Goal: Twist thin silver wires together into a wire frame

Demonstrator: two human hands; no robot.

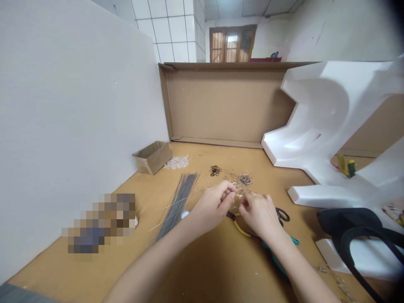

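My left hand [217,200] is closed, thumb and fingers pinched together above the table. Close by on the right, my right hand [259,212] has its fingers curled in a pinch as well. Whatever lies between the fingertips is too small to make out. Just beyond them is a loose tangle of thin wire pieces [246,179], with several dark rings [216,170] to its left. A bundle of straight grey wires [178,200] lies left of my left hand. Yellow-handled pliers [241,229], a black handle loop [283,214] and a teal-handled tool [275,257] are partly hidden by my right hand and forearm.
An open cardboard box [153,158] stands at the left, beside a heap of small transparent pieces [177,162]. White foam [311,120] borders the right side, with a black strapped object [350,223] near it. A cardboard wall [221,107] closes off the back.
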